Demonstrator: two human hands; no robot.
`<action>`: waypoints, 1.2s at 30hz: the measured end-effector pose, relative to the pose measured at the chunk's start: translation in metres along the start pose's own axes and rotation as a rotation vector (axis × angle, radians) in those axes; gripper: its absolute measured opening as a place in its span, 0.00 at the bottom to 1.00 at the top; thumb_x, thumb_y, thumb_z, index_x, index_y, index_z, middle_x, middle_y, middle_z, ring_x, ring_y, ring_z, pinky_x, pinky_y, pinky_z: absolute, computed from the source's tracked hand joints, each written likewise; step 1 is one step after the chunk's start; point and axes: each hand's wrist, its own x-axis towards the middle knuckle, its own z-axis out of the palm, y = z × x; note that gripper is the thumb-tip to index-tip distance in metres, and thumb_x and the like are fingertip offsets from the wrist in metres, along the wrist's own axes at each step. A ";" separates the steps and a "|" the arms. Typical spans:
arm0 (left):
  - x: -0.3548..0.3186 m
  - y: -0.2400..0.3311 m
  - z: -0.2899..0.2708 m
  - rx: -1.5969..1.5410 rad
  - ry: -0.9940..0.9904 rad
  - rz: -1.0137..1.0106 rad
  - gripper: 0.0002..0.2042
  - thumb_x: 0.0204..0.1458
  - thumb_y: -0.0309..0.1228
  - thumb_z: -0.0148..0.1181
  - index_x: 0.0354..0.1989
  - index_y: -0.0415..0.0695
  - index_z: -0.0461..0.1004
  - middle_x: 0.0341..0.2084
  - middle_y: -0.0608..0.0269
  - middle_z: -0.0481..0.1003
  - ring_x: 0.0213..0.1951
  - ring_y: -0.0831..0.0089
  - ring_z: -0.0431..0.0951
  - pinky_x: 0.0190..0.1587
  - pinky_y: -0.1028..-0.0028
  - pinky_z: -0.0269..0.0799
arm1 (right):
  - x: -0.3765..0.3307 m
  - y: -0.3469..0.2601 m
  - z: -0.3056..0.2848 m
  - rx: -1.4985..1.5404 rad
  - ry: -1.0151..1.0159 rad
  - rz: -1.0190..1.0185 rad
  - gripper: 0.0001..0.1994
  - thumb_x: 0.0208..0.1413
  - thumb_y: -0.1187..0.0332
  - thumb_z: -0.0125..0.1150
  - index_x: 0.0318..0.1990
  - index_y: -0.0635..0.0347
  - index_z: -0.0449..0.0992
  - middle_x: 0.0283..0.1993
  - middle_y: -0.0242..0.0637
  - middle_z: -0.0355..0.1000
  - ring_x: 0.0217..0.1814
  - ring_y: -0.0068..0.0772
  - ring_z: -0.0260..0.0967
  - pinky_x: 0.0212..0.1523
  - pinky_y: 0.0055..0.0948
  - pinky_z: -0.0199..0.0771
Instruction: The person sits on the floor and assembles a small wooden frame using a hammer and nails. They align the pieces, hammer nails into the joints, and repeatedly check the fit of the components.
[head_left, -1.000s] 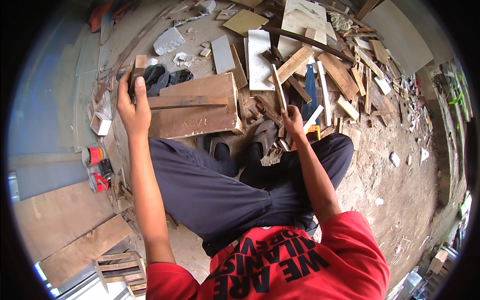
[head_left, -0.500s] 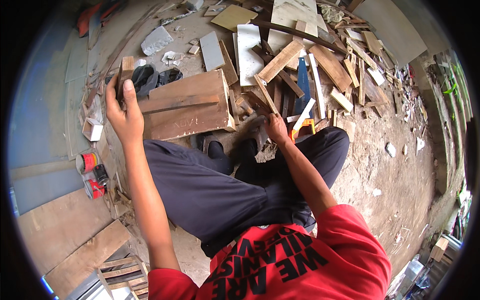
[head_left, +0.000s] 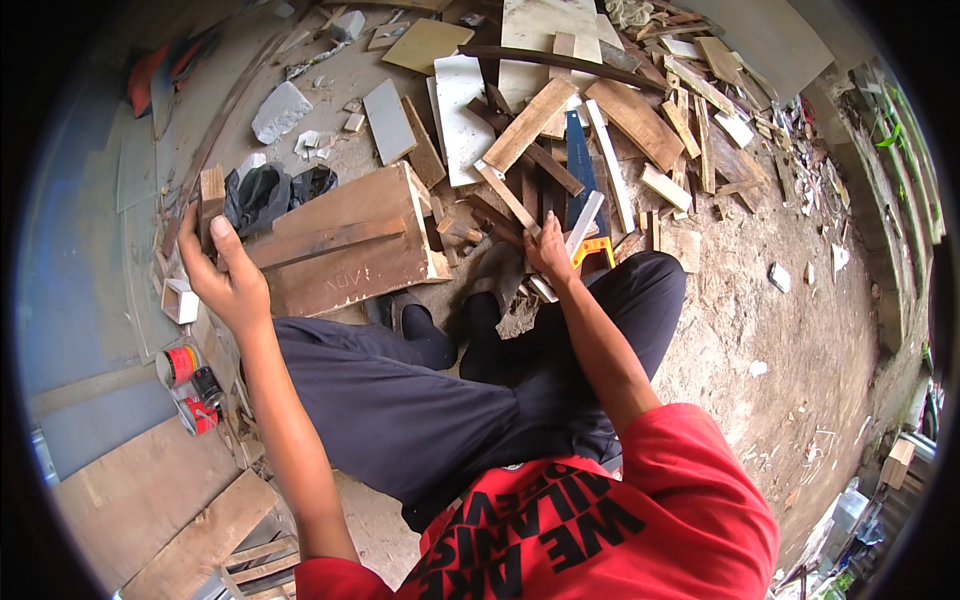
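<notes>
My left hand (head_left: 232, 283) is raised at the left, with its thumb and fingers around a short brown wood block (head_left: 210, 196) standing on end. Lower and to the right, my right hand (head_left: 549, 254) reaches to the near end of a thin wooden strip (head_left: 509, 196), gripping it there, though the fingers partly hide the contact. Just right of that hand lies a handsaw with a blue blade (head_left: 580, 160) and an orange handle (head_left: 597, 246). A pale narrow strip (head_left: 584, 224) slants across the saw. Between my hands rests a brown wooden box (head_left: 330, 240) with a dark batten along its side.
Planks and offcuts (head_left: 635, 125) pile up ahead, with a white board (head_left: 459, 120) among them. A black plastic bag (head_left: 257, 196) lies behind the box. Red cans (head_left: 182, 365) stand at the left. Several wood scraps and debris litter the dirt floor (head_left: 740, 330) to the right.
The whole view has shifted, so most things sit further left. My right hand has moved slightly right with the strip's near end, one finger now pointing up. The left hand keeps its block.
</notes>
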 end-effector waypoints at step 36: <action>0.046 0.065 0.064 0.142 -0.159 0.307 0.20 0.59 0.48 0.57 0.52 0.49 0.78 0.39 0.62 0.78 0.43 0.62 0.78 0.53 0.61 0.62 | 0.085 -0.301 -0.217 1.388 -0.008 0.124 0.23 0.64 0.69 0.59 0.62 0.64 0.60 0.53 0.39 0.71 0.51 0.29 0.72 0.47 0.29 0.79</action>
